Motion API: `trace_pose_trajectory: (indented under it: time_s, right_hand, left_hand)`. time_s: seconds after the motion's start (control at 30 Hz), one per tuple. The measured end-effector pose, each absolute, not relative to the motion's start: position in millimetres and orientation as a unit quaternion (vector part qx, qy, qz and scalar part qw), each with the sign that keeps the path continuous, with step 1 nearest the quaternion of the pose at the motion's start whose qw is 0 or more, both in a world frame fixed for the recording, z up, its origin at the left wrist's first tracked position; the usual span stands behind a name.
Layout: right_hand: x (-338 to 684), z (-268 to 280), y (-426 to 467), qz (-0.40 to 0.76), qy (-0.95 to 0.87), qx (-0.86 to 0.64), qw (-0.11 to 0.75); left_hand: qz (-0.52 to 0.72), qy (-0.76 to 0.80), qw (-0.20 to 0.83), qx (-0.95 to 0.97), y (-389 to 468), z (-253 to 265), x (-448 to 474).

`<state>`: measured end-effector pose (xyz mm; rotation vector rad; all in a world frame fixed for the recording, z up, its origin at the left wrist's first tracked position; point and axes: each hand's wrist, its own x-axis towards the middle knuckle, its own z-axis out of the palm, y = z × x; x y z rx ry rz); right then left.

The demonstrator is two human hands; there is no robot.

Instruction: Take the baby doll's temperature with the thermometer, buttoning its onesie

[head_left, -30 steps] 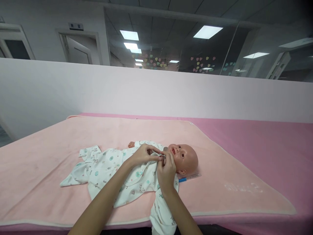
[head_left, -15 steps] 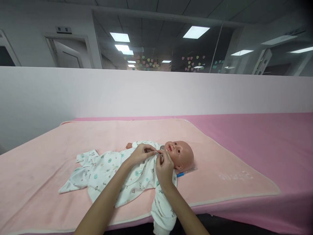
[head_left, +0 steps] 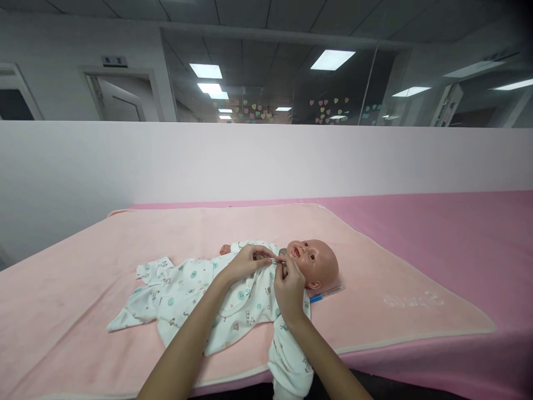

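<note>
baby suit (head_left: pixel 187 286): white, printed with small green and brown figures; on the doll (head_left: pixel 318 264), upper body, legs of the suit laid out toward the left of the view. both lie on the peach blanket (head_left: pixel 395 278). doll on its back, head to the right, eyes and mouth open.

left hand (head_left: pixel 250 262): over the chest, thumb and forefinger pinching the cloth edge near the neck. right hand (head_left: pixel 290 283): just below the chin, thumb and fingertips bunched on the same edge, meeting the left fingertips. exact fold or fastener between them: hidden, cannot tell.

near sleeve (head_left: pixel 289 361): reaches past the blanket's front edge, beside the right forearm. far sleeve: the doll's small hand (head_left: pixel 225 249) shows at its end.

clear stick with a blue end (head_left: pixel 317 298): on the blanket, just beside the head; kind cannot be told.

blanket spread over the pink bench (head_left: pixel 449 233); pale lettering near its right corner, unreadable. behind: white partition (head_left: pixel 266 161), then glass with heart stickers (head_left: pixel 328 105), a door (head_left: pixel 120 103) at upper left.
</note>
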<state>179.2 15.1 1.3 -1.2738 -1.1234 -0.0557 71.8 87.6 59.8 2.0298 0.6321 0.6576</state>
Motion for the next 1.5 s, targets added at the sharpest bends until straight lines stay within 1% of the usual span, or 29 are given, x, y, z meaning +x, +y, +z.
trace_pose_trajectory:
  time_s: [0.13, 0.3, 0.47, 0.57, 0.7, 1.17, 1.37, 1.5]
  right_hand:
    - [180, 1, 14, -0.016, -0.495, -0.550, 0.673]
    - [180, 2, 14, -0.011, -0.494, -0.536, 0.685]
    - [178, 3, 11, -0.042, -0.517, -0.547, 0.657]
    - [178, 2, 11, -0.060, -0.528, -0.563, 0.632]
    - [179, 0, 13, -0.067, -0.534, -0.563, 0.627]
    - [180, -1, 14, -0.051, -0.520, -0.583, 0.622]
    - [180, 1, 10, -0.025, -0.503, -0.574, 0.646]
    - [179, 6, 5, -0.028, -0.498, -0.553, 0.667]
  left_hand:
    - [0.269, 0.238, 0.462, 0.811, 89, 58, 71]
    - [0.272, 0.215, 0.524, 0.778, 92, 55, 71]
    - [0.277, 0.212, 0.563, 0.749, 94, 52, 71]
    - [0.268, 0.223, 0.545, 0.763, 91, 54, 69]
    - [0.261, 0.220, 0.513, 0.788, 88, 57, 67]
    - [0.246, 0.181, 0.503, 0.809, 86, 56, 60]
    - [0.219, 0.190, 0.479, 0.829, 74, 61, 46]
    - [0.242, 0.206, 0.467, 0.825, 62, 59, 30]
